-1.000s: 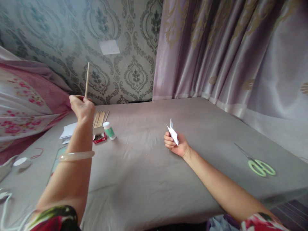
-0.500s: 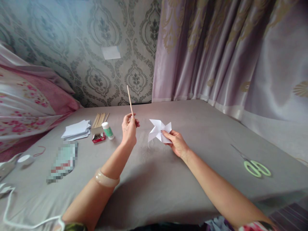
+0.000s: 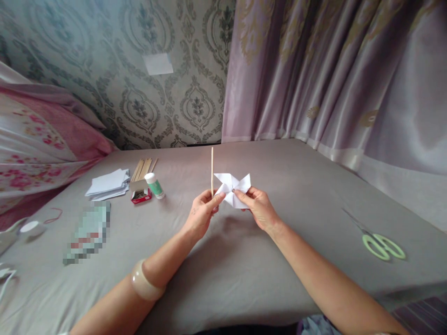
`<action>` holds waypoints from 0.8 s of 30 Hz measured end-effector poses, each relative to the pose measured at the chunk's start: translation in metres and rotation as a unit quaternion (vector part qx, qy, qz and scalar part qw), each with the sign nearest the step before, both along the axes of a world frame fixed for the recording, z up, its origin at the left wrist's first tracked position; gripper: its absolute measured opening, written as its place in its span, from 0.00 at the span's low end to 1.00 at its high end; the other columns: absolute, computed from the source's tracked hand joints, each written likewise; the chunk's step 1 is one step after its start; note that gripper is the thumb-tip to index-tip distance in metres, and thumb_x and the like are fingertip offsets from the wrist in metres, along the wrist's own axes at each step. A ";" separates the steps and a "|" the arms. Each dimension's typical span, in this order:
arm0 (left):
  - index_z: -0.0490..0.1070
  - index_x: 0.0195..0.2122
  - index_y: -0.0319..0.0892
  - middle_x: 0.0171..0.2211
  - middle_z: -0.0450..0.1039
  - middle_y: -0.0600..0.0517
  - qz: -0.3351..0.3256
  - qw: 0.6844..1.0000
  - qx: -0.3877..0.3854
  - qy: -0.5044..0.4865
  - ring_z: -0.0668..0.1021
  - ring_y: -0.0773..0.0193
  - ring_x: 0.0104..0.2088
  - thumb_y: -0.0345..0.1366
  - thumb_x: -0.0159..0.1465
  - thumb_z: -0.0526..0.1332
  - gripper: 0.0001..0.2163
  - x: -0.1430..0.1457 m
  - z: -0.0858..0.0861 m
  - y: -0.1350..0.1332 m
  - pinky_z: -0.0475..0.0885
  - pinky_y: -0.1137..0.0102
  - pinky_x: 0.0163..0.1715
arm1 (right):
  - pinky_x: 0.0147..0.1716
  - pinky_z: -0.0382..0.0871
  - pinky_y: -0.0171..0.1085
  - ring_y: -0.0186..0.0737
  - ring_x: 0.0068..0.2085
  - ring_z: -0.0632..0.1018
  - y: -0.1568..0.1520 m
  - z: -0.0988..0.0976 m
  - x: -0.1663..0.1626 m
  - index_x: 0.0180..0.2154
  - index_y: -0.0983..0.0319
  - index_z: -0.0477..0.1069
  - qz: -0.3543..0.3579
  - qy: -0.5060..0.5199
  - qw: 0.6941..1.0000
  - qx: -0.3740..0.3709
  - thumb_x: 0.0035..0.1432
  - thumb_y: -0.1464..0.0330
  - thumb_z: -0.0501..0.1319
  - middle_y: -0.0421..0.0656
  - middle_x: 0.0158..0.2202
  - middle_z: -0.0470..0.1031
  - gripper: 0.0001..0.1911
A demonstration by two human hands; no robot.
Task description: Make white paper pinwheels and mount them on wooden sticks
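Observation:
A white folded paper pinwheel (image 3: pixel 230 184) is above the middle of the grey-covered table. My right hand (image 3: pixel 258 204) pinches it, the thumb lying by a small dark metal piece at its centre. My left hand (image 3: pixel 204 209) is closed around the lower part of a thin wooden stick (image 3: pixel 212 167), which stands upright just left of the pinwheel. The left thumb meets the pinwheel's left blade. The stick's lower end is hidden in the left fingers, and the back of the pinwheel is out of sight.
At the left lie stacked white paper (image 3: pixel 108 182), several wooden sticks (image 3: pixel 142 168), a small red open box (image 3: pixel 141 197) of small metal pieces and a green-white glue bottle (image 3: pixel 154 186). A blurred pale package (image 3: pixel 89 232) lies nearer. Green-handled scissors (image 3: pixel 380 245) rest at the right.
My left hand has moved right and down, bringing the stick beside the pinwheel and the thumb onto its blade. My right hand keeps its pinch. The view has shifted slightly.

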State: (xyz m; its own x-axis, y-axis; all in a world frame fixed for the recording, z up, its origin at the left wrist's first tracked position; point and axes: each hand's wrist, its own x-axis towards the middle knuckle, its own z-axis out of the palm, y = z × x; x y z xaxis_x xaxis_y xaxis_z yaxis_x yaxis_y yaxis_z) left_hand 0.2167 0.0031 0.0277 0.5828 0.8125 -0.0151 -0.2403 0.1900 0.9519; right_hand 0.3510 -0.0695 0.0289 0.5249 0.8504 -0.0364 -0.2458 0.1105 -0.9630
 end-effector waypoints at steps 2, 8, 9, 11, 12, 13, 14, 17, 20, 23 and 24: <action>0.76 0.31 0.37 0.25 0.66 0.55 -0.007 1.000 -0.019 -0.005 0.61 0.76 0.21 0.42 0.50 0.70 0.14 0.000 -0.002 -0.002 0.53 0.76 0.20 | 0.19 0.56 0.31 0.31 0.22 0.68 -0.002 0.000 -0.001 0.27 0.64 0.74 0.010 -0.011 1.000 -0.004 0.36 0.55 0.71 0.38 0.20 0.72 0.20; 0.75 0.28 0.36 0.25 0.67 0.54 0.003 0.997 -0.077 -0.017 0.62 0.77 0.20 0.42 0.46 0.72 0.15 -0.003 -0.006 -0.001 0.54 0.76 0.18 | 0.19 0.57 0.32 0.32 0.21 0.67 -0.006 -0.002 -0.004 0.25 0.64 0.72 0.043 -0.039 0.998 0.011 0.48 0.49 0.64 0.39 0.20 0.71 0.22; 0.75 0.28 0.36 0.25 0.67 0.54 0.003 0.997 -0.082 -0.017 0.62 0.77 0.20 0.42 0.46 0.72 0.15 -0.003 -0.007 -0.002 0.54 0.76 0.19 | 0.20 0.58 0.33 0.33 0.22 0.68 -0.006 -0.002 -0.005 0.25 0.64 0.72 0.040 -0.039 0.998 0.010 0.48 0.49 0.64 0.40 0.21 0.72 0.22; 0.75 0.26 0.37 0.24 0.67 0.54 -0.002 0.996 -0.087 -0.017 0.63 0.77 0.21 0.41 0.46 0.72 0.14 -0.003 -0.008 -0.003 0.56 0.77 0.19 | 0.24 0.62 0.34 0.35 0.25 0.72 -0.006 -0.003 -0.006 0.27 0.64 0.74 0.023 -0.037 0.999 0.006 0.46 0.51 0.66 0.42 0.24 0.75 0.21; 0.74 0.26 0.37 0.24 0.67 0.54 -0.007 0.996 -0.088 -0.017 0.63 0.77 0.21 0.41 0.46 0.72 0.13 -0.002 -0.008 -0.004 0.56 0.77 0.19 | 0.26 0.64 0.34 0.36 0.26 0.73 -0.006 -0.003 -0.007 0.28 0.64 0.75 0.014 -0.035 0.999 0.001 0.44 0.52 0.68 0.42 0.26 0.76 0.21; 0.74 0.26 0.37 0.24 0.67 0.54 -0.012 0.996 -0.089 -0.018 0.63 0.77 0.21 0.41 0.47 0.72 0.13 -0.002 -0.009 -0.004 0.56 0.77 0.19 | 0.27 0.65 0.35 0.36 0.27 0.74 -0.006 -0.003 -0.007 0.29 0.64 0.75 0.005 -0.034 0.999 -0.005 0.42 0.53 0.69 0.43 0.27 0.77 0.20; 0.74 0.26 0.37 0.24 0.67 0.54 -0.016 0.996 -0.089 -0.018 0.63 0.76 0.21 0.40 0.47 0.71 0.12 -0.002 -0.011 -0.005 0.56 0.77 0.19 | 0.28 0.65 0.35 0.37 0.27 0.74 -0.005 -0.004 -0.008 0.29 0.64 0.76 -0.001 -0.033 0.999 -0.012 0.40 0.55 0.70 0.43 0.28 0.78 0.20; 0.74 0.26 0.38 0.23 0.66 0.54 -0.020 0.996 -0.089 -0.019 0.63 0.76 0.20 0.40 0.49 0.71 0.11 -0.001 -0.014 -0.005 0.56 0.76 0.19 | 0.27 0.66 0.36 0.37 0.27 0.74 -0.005 -0.005 -0.009 0.29 0.64 0.76 -0.009 -0.038 0.999 -0.022 0.39 0.57 0.71 0.44 0.27 0.78 0.19; 0.74 0.26 0.38 0.23 0.66 0.55 -0.015 0.996 -0.085 -0.018 0.63 0.76 0.20 0.40 0.49 0.71 0.11 -0.001 -0.016 -0.005 0.56 0.76 0.19 | 0.27 0.66 0.36 0.38 0.27 0.75 -0.005 -0.007 -0.008 0.29 0.64 0.76 -0.009 -0.050 0.999 -0.017 0.40 0.57 0.71 0.44 0.28 0.78 0.18; 0.74 0.26 0.38 0.23 0.66 0.55 -0.011 0.996 -0.082 -0.016 0.63 0.76 0.20 0.41 0.49 0.71 0.12 -0.002 -0.017 -0.005 0.56 0.76 0.19 | 0.27 0.67 0.36 0.38 0.28 0.75 -0.006 -0.008 -0.007 0.30 0.64 0.77 -0.001 -0.049 0.999 -0.015 0.40 0.58 0.71 0.44 0.29 0.79 0.17; 0.74 0.26 0.38 0.23 0.66 0.55 -0.011 0.997 -0.081 -0.016 0.63 0.76 0.20 0.41 0.49 0.70 0.11 -0.002 -0.017 -0.005 0.56 0.76 0.20 | 0.27 0.67 0.36 0.38 0.28 0.75 -0.005 -0.007 -0.007 0.30 0.64 0.77 0.000 -0.044 0.999 -0.017 0.39 0.58 0.71 0.44 0.28 0.79 0.17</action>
